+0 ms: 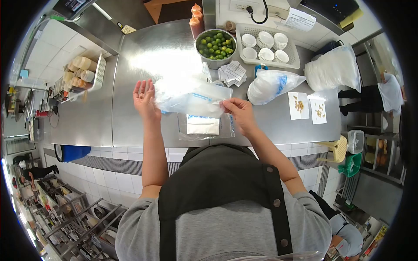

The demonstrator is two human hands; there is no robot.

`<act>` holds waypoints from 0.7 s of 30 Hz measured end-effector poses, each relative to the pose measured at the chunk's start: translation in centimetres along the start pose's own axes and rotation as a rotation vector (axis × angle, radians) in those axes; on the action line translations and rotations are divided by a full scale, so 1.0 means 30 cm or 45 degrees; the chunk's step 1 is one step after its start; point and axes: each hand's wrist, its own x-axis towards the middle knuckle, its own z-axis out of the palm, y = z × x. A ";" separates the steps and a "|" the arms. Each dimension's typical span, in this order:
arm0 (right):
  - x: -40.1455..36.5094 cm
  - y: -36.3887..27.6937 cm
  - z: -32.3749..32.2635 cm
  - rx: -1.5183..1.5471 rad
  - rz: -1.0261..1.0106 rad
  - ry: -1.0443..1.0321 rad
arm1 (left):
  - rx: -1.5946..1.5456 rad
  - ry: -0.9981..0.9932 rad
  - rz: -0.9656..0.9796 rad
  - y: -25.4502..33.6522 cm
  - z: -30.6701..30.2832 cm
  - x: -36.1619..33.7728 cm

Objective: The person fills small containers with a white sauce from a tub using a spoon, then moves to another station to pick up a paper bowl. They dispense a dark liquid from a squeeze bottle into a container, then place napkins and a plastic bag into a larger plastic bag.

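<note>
A clear plastic bag point(191, 99) with small blue print stretches between my two hands above the steel counter. My left hand point(146, 101) is at the bag's left end, fingers straight and apart, with the palm beside the plastic. At the other end, my right hand point(241, 114) pinches the bag's edge between thumb and fingers. Beneath the bag, near the counter's front edge, lies a white folded stack point(203, 126) in clear plastic with blue print. Glare hides part of the bag's left side.
Behind the bag stand a pot of green limes point(214, 45), sauce bottles point(196, 26) and small paper slips point(233, 73). To the right are a basket point(292, 61) of white lidded cups, a filled white bag point(274, 86) and papers point(299, 114) bearing small brown pieces. Other people are farther off.
</note>
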 end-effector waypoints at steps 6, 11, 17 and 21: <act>-0.053 0.000 -0.145 -1.151 0.051 -0.207 | 0.148 -0.256 -0.133 0.043 0.045 -0.063; -0.097 -0.206 -0.010 -1.225 -0.217 -0.302 | 0.336 -0.714 -0.095 0.121 0.207 -0.146; 0.014 -0.329 0.162 -1.292 -0.935 -0.292 | 0.569 -1.253 -0.037 0.174 0.358 -0.207; 0.040 -0.361 0.122 -1.447 -0.738 -0.348 | 0.843 -1.280 0.117 0.208 0.410 -0.229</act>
